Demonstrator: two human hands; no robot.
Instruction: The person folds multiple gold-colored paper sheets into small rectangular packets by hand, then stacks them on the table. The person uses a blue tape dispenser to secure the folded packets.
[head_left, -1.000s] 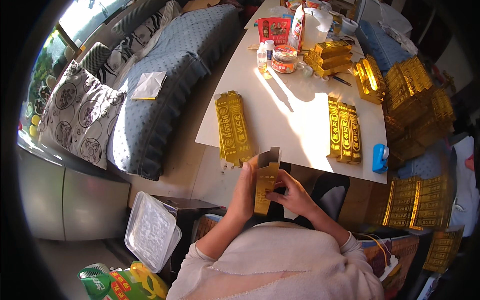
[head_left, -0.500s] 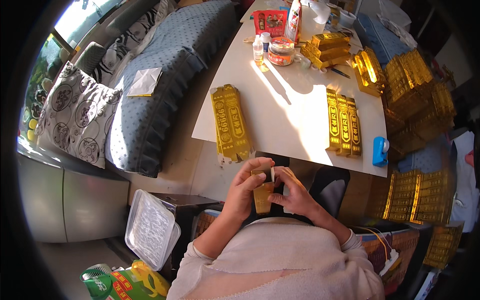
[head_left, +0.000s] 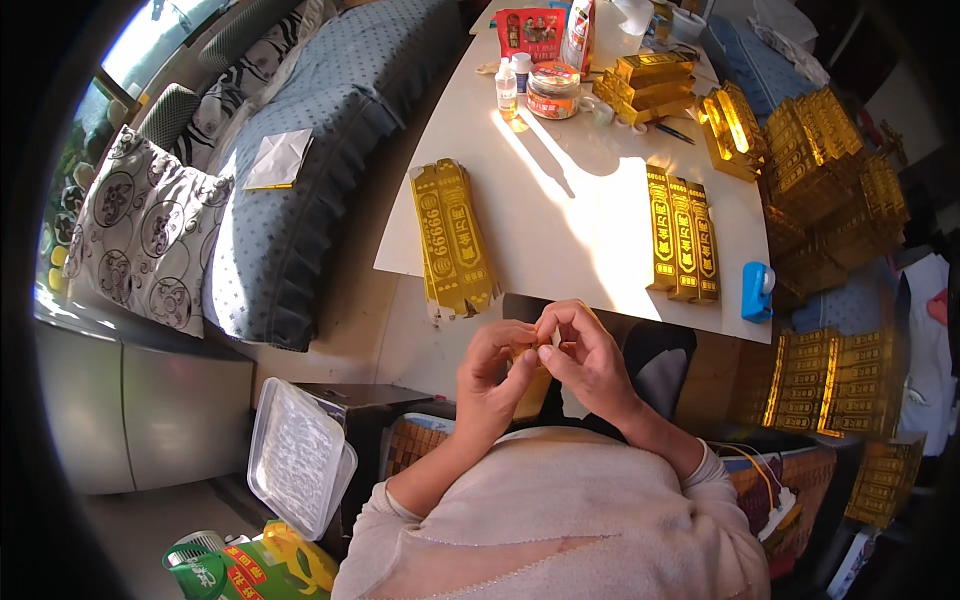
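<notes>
In front of my lap, both hands meet at the top end of a small gold cardboard box (head_left: 532, 396), which stands roughly upright. The left hand (head_left: 492, 375) is closed around the box's upper part. With thumb and fingertips pinched together, the right hand (head_left: 588, 362) grips its top edge, where a bit of pale flap shows. Fingers hide most of that end. Beyond my hands, a stack of flat gold box blanks (head_left: 455, 240) lies at the table's left edge. Three finished-looking long gold boxes (head_left: 683, 235) lie side by side on the right.
The white table (head_left: 560, 235) carries a blue tape dispenser (head_left: 757, 292), a lidded jar (head_left: 553, 92), small bottles, a red pouch (head_left: 530, 35) and more gold boxes (head_left: 648, 88). Large piles of gold boxes (head_left: 815, 150) stand right. A sofa (head_left: 290, 200) and plastic tray (head_left: 297, 455) are left.
The right hand has moved up and inward to the box's top, its fingertips now meeting the left's. The left hand's fingers have curled over the end. The view has shifted slightly.
</notes>
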